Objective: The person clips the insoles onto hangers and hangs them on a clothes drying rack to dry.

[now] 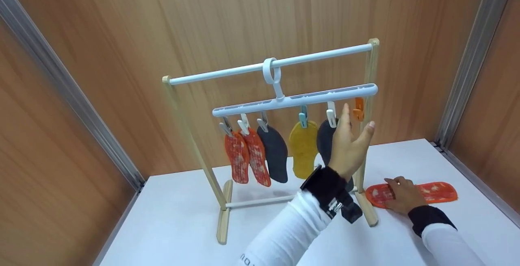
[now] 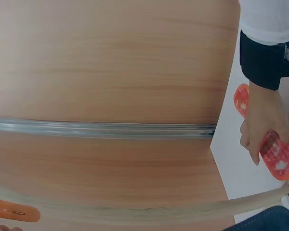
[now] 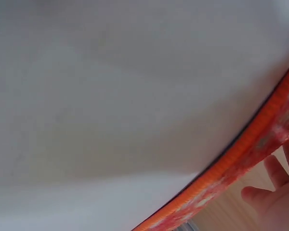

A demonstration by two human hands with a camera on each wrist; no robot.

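My left hand (image 1: 351,148) is raised below the right end of the white hanger (image 1: 325,95), fingers extended and thumb spread, holding nothing. Just beyond its fingertips hangs an orange clip (image 1: 358,109), larger in the left wrist view (image 2: 14,210). On the table to the right, my right hand (image 1: 404,197) grips a red patterned insole (image 1: 440,192) across its width. The left wrist view shows that hand (image 2: 267,115) with its fingers at the insole's edge. In the right wrist view, the insole's orange rim (image 3: 221,166) is very close.
Clips on the hanger hold two red insoles (image 1: 237,158), a dark insole (image 1: 274,154), a yellow insole (image 1: 304,150) and another dark one (image 1: 325,138) partly behind my left hand. A wooden stand (image 1: 211,180) with a white rod (image 1: 227,72) carries the hanger. Wooden walls surround the white table (image 1: 174,217).
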